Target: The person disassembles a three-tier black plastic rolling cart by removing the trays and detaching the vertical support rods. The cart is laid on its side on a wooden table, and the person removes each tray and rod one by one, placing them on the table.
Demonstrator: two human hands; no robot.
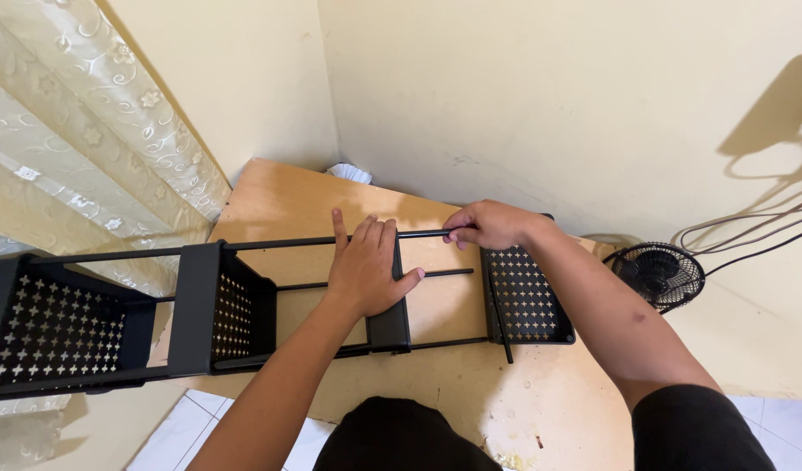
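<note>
Black metal rack (218, 305) lying on its side across wooden table (541, 410), reaching from far left of scene to middle right. Left hand (366, 266) flat and open on one black tray (390, 301) of rack, fingers stretched toward far side, thumb spread out to right, palm pressing tray's edge. Right hand (490, 224) closed around thin black rod (349, 239) at far side of rack, fingers curled on rod just left of last tray. That perforated tray (525, 296), with small cross-shaped holes, standing at right end of rack, just below right hand. Two more trays with same holes at left, one (222, 310) near middle, other (56, 336) at left edge. More thin rods running between trays, near and far. Small black fan (658, 275) on floor at right, well apart from rack, with cables (750, 231) against yellow wall (549, 96). Patterned curtain (78, 139) hanging at left, behind rack's left end. White crumpled thing (349, 173) at far corner of table, kind not clear
</note>
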